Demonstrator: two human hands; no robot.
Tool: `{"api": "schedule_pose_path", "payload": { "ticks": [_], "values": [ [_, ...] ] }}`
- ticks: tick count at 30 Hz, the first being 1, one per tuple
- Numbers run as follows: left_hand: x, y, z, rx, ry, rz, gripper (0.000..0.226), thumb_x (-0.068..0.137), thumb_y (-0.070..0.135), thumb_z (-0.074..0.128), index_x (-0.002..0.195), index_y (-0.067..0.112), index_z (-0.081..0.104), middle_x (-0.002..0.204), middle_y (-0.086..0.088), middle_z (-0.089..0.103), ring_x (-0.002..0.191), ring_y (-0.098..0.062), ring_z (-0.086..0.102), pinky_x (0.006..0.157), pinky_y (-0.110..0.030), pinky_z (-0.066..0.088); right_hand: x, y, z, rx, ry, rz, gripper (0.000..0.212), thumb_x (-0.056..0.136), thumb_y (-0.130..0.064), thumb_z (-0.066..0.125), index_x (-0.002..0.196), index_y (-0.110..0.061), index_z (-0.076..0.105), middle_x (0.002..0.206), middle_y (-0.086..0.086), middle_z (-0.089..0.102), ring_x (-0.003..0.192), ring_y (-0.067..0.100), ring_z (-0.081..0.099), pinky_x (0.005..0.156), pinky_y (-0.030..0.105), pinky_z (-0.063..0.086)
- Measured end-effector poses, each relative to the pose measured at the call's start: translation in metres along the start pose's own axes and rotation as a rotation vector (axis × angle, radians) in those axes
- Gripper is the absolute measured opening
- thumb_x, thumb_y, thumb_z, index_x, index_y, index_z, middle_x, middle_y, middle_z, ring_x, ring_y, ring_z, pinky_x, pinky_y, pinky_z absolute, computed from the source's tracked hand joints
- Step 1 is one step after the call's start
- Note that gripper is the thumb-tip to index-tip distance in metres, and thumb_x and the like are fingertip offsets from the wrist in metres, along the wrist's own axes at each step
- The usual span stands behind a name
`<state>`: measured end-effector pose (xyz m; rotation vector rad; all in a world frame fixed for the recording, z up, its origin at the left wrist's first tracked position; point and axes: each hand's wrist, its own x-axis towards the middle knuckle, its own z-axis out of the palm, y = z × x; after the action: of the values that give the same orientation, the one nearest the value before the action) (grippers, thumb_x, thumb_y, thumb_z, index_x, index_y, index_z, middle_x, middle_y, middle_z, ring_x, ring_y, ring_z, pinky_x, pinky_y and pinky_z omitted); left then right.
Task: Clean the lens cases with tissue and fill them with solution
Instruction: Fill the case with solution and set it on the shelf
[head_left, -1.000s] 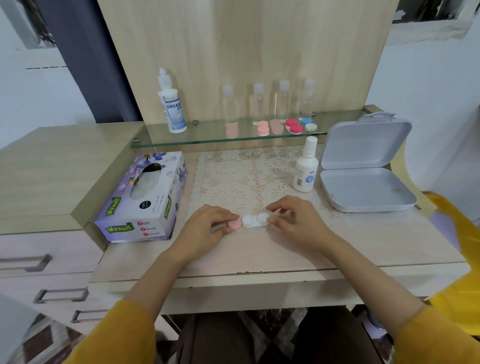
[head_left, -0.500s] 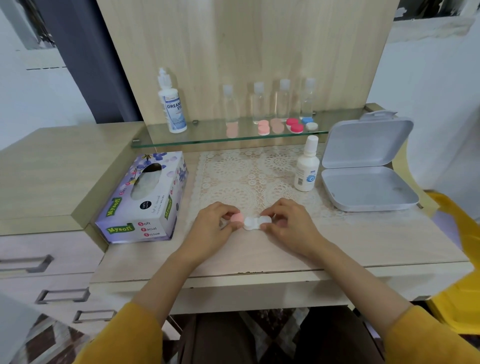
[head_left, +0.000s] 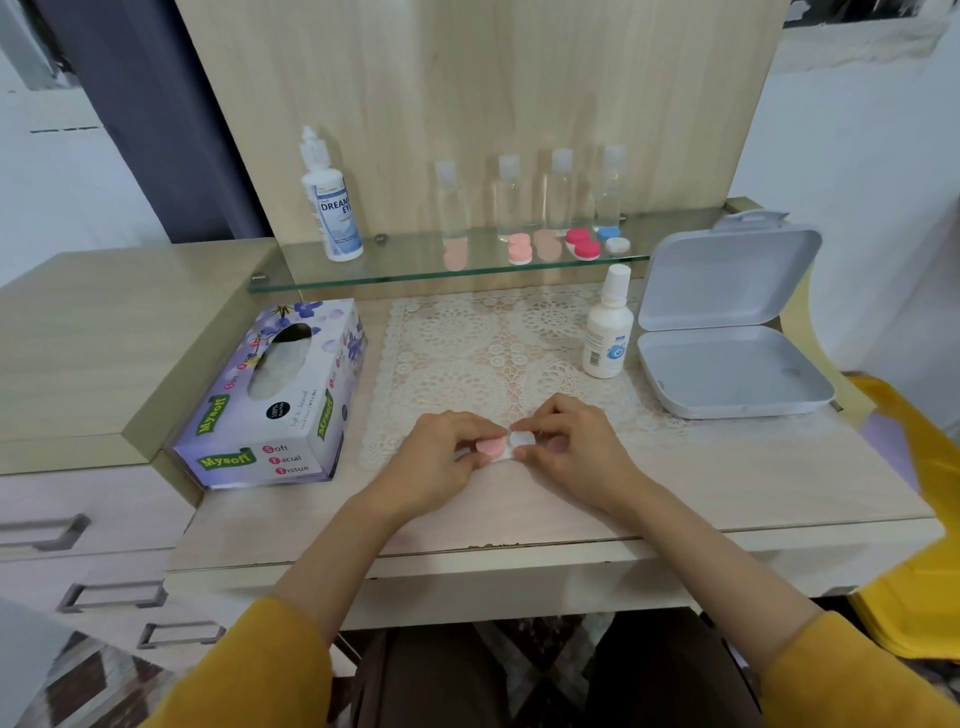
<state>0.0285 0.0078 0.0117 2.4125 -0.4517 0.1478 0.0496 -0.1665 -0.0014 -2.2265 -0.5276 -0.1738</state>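
Both my hands are close together at the front edge of the lace mat (head_left: 483, 353), pinching the same lens case (head_left: 505, 448). My left hand (head_left: 441, 457) has its fingertips curled around the pink cap (head_left: 491, 447), and my right hand (head_left: 576, 452) is gripping the white cap (head_left: 521, 440). I honestly can't tell if the case is sitting on the desk or lifted a bit. The tissue box (head_left: 270, 395) is off to my left, just beside the mat. The little solution bottle (head_left: 608, 332) stands upright at the mat's far right corner, right next to the open grey box (head_left: 727, 364). Up on the glass shelf (head_left: 405, 273) there's the bigger solution bottle (head_left: 332, 213), a row of clear travel bottles (head_left: 558, 192), and a few more lens cases (head_left: 584, 244) in front of them.
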Motion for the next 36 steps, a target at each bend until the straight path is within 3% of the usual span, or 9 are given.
{"api": "schedule_pose_path", "payload": {
  "ticks": [3, 5, 9, 17, 20, 27, 33, 36],
  "values": [
    [0.0003, 0.001, 0.0014, 0.007, 0.048, -0.07, 0.037, 0.074, 0.022, 0.075, 0.109, 0.014, 0.066, 0.105, 0.003, 0.064, 0.095, -0.009, 0.056, 0.086, -0.019, 0.043, 0.0004, 0.0009, 0.0004, 0.003, 0.005, -0.002, 0.023, 0.076, -0.017, 0.074, 0.099, -0.014, 0.073, 0.081, -0.004, 0.052, 0.081, 0.014, 0.051, 0.073, 0.02, 0.039],
    [0.0011, 0.0024, 0.0048, 0.062, 0.113, -0.13, 0.037, 0.066, 0.032, 0.08, 0.096, 0.015, 0.067, 0.093, 0.004, 0.06, 0.085, -0.01, 0.053, 0.078, -0.02, 0.042, 0.0009, 0.0014, 0.0006, -0.002, 0.007, -0.004, 0.024, 0.075, -0.017, 0.074, 0.099, -0.013, 0.073, 0.08, -0.006, 0.05, 0.08, 0.013, 0.05, 0.072, 0.018, 0.038],
    [0.0018, 0.0031, 0.0084, 0.074, 0.111, -0.135, 0.024, 0.07, 0.025, 0.078, 0.089, 0.014, 0.067, 0.086, 0.003, 0.055, 0.079, -0.008, 0.049, 0.069, -0.01, 0.036, 0.0013, 0.0018, 0.0012, -0.015, 0.017, -0.015, 0.024, 0.074, -0.019, 0.075, 0.098, -0.014, 0.073, 0.078, -0.01, 0.048, 0.079, 0.013, 0.05, 0.073, 0.02, 0.038],
    [0.0036, 0.0017, 0.0063, 0.035, 0.056, -0.089, 0.023, 0.075, 0.012, 0.072, 0.098, 0.014, 0.071, 0.09, 0.0, 0.054, 0.085, -0.014, 0.053, 0.084, -0.027, 0.044, 0.0003, 0.0007, 0.0019, 0.012, 0.005, -0.007, 0.018, 0.075, -0.023, 0.075, 0.092, -0.018, 0.074, 0.081, -0.007, 0.052, 0.08, 0.012, 0.049, 0.073, 0.02, 0.037],
    [0.0037, 0.0019, 0.0054, 0.032, 0.053, -0.087, 0.023, 0.075, 0.011, 0.072, 0.098, 0.014, 0.071, 0.091, 0.001, 0.055, 0.087, -0.014, 0.054, 0.085, -0.026, 0.044, 0.0005, 0.001, 0.0023, -0.012, -0.001, 0.003, 0.019, 0.077, -0.022, 0.073, 0.095, -0.016, 0.073, 0.082, -0.008, 0.051, 0.08, 0.01, 0.047, 0.072, 0.014, 0.033],
    [0.001, 0.0023, 0.0068, 0.005, 0.051, -0.08, 0.027, 0.076, 0.006, 0.07, 0.101, 0.013, 0.071, 0.095, 0.0, 0.059, 0.091, -0.013, 0.056, 0.089, -0.024, 0.044, 0.0008, 0.0004, 0.0007, -0.03, -0.012, 0.008, 0.018, 0.078, -0.017, 0.071, 0.096, -0.013, 0.072, 0.09, 0.004, 0.059, 0.085, 0.015, 0.051, 0.078, 0.024, 0.038],
    [0.0006, 0.0019, 0.0051, -0.026, 0.053, -0.083, 0.026, 0.074, 0.005, 0.071, 0.099, 0.015, 0.072, 0.095, 0.001, 0.061, 0.09, -0.013, 0.058, 0.087, -0.022, 0.045, -0.0007, -0.0006, 0.0, -0.023, -0.007, 0.007, 0.017, 0.077, -0.018, 0.072, 0.094, -0.013, 0.073, 0.087, 0.0, 0.056, 0.084, 0.015, 0.052, 0.078, 0.026, 0.04],
    [-0.0013, 0.0013, 0.0052, -0.062, 0.072, -0.09, 0.029, 0.074, 0.005, 0.072, 0.102, 0.013, 0.071, 0.097, 0.002, 0.063, 0.09, -0.01, 0.058, 0.086, -0.015, 0.044, -0.0004, -0.0022, -0.0054, -0.004, -0.038, 0.031, 0.023, 0.075, -0.02, 0.074, 0.097, -0.014, 0.072, 0.089, -0.002, 0.057, 0.086, 0.013, 0.053, 0.077, 0.02, 0.041]
  ]
}}
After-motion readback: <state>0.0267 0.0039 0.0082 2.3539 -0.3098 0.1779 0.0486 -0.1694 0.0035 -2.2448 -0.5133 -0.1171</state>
